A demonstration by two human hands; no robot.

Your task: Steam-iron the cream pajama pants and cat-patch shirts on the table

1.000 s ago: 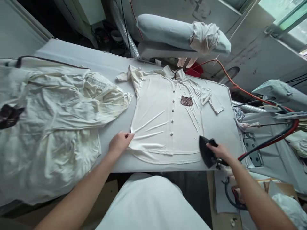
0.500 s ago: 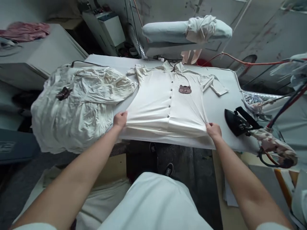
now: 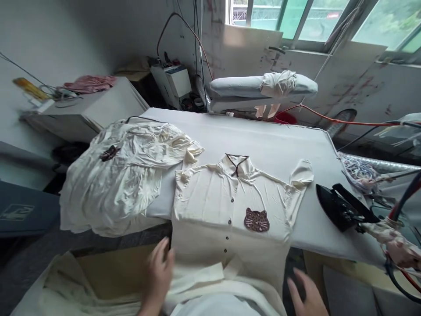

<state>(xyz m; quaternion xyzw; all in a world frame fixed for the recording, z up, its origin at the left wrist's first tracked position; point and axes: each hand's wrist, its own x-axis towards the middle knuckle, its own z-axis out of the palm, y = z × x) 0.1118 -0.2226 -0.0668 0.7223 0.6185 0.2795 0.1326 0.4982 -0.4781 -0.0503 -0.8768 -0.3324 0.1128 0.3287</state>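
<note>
A cream button-up shirt [image 3: 204, 197] with a dark-trimmed collar lies face up across the front edge of the padded ironing table [image 3: 250, 136]. Its lower half hangs over the edge toward my body. A brown leopard-print cat patch [image 3: 256, 220] sits on its chest. My left hand [image 3: 160, 270], slightly blurred, is off the cloth at the left of the hanging part, fingers apart and holding nothing. On the other side my right hand [image 3: 306, 293] is also open and empty, thumb and fingers spread, just beyond the shirt's edge.
A heap of crumpled cream garments [image 3: 131, 184] covers the table's left end. At the right rests a black iron [image 3: 344, 208] with cables and a hose. A padded sleeve board [image 3: 237, 87] stands behind, and cloth [image 3: 66, 281] fills the lower left.
Both hands have let go of the hem. The shirt has slid toward me, its lower part now hanging over the front edge. The camera view has tilted up, showing windows.
</note>
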